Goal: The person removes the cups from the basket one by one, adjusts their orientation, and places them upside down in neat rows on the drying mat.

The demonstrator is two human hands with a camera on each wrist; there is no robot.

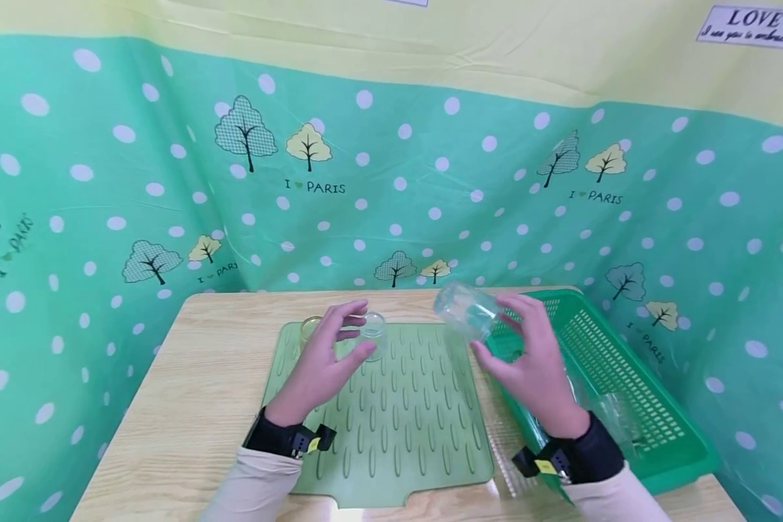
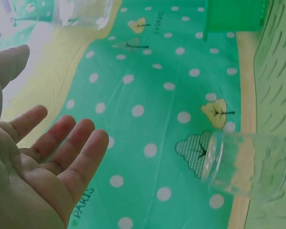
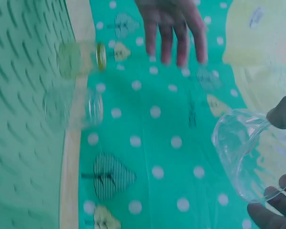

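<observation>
Looking down from the head camera, the right hand [image 1: 535, 362] has a clear glass jar [image 1: 466, 310] gripped and tipped above the near-left edge of the green basket [image 1: 633, 377]. The left hand [image 1: 322, 362] hovers over a second clear jar [image 1: 372, 335] standing at the far end of the green ribbed mat [image 1: 398, 420], with a yellowish jar [image 1: 310, 328] just left of it.

Left wrist view: fingers [image 2: 81, 148] straight and loosely together, holding nothing, that standing jar [image 2: 245, 164] apart from them.

Right wrist view: fingertips [image 3: 281, 117] pinch the lifted jar [image 3: 243, 152] by its rim.

My guess is it's mid-transfer from basket to mat, so next it needs turning upright and setting beside the others.
</observation>
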